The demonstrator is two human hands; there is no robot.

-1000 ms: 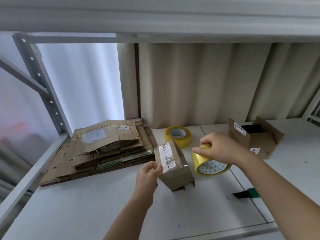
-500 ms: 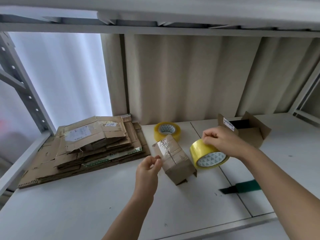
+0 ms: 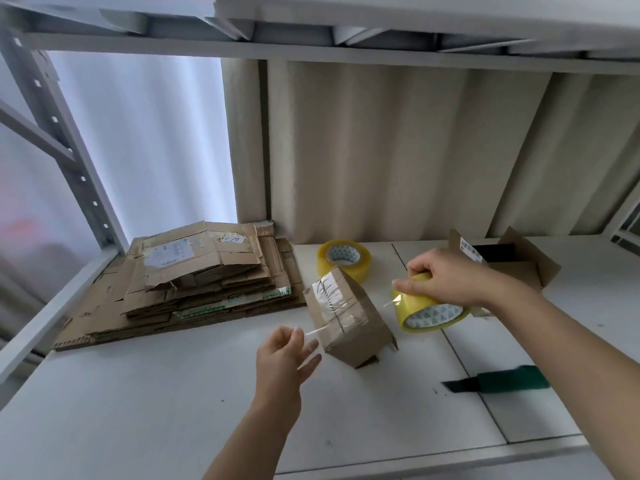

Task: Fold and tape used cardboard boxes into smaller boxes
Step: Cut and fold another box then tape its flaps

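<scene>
white shelf (image 3: 145,403), beige curtain (image 3: 398,150), bright window (image 3: 145,140)

flat cardboard stack (image 3: 194,282) left | small box (image 3: 349,320) centre | open box (image 3: 509,261) right

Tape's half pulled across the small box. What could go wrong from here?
1. The small box sits tilted with neither hand holding it; pull from the tape roll in the right hand could tip or drag it.
2. The clear tape strip near the left hand looks slack; it may wrinkle or stick to itself.
</scene>
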